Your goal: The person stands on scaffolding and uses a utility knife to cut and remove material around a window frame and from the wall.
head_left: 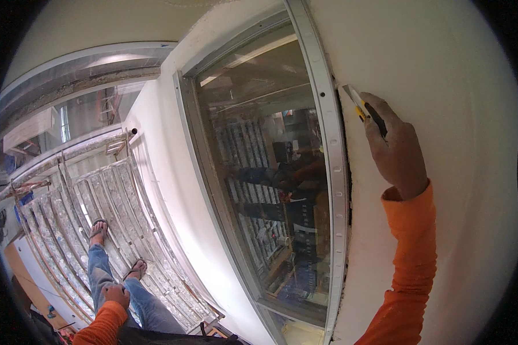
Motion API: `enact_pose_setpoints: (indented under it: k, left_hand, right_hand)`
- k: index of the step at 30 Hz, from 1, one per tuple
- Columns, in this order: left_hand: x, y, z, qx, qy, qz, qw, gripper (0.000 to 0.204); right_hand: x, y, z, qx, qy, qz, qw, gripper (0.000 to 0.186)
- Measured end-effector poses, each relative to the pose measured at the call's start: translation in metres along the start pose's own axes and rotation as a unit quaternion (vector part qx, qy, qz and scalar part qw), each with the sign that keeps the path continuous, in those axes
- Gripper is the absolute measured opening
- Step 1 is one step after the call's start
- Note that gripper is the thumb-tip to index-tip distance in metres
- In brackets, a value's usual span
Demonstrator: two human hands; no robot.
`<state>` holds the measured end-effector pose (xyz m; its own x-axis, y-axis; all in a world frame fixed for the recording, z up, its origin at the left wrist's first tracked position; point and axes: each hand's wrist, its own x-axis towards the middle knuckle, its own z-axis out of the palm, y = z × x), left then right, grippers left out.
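A yellow and black utility knife is in my right hand, with its blade out and tilted up to the left. Its tip lies close to the dark gap between the white wall and the metal window frame; whether it touches the wall, I cannot tell. The fingers and thumb of that hand are wrapped round the handle. Low on the left, my left hand rests on my jeans at the leg, its fingers curled. Anything inside those fingers is hidden.
Window glass reflects my body and the slatted platform. I stand in sandals on that platform, made of metal slats, with pipe rails along its far side. A second glazed opening is at the upper left. A drill lies at the lower left.
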<state>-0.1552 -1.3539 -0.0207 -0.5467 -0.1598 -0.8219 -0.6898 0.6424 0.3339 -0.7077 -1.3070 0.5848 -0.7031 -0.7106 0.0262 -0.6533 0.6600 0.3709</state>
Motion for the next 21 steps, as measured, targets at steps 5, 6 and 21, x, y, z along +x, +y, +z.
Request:
enact_pose_setpoints:
  k: [5,6,21]
  left_hand:
    - [0.007,-0.004,-0.001,-0.023,0.001,0.020,1.000,0.032]
    - [0.008,-0.005,0.000,-0.010,0.005,0.021,1.000,0.032]
    - [0.004,0.008,-0.049,0.005,-0.019,0.033,0.999,0.030]
  right_hand:
    - [0.024,0.002,-0.003,-0.022,-0.041,-0.009,0.999,0.040]
    - [0.025,-0.001,-0.005,-0.025,-0.043,-0.008,0.999,0.040]
    - [0.014,-0.013,-0.024,-0.038,-0.112,0.060,0.991,0.039]
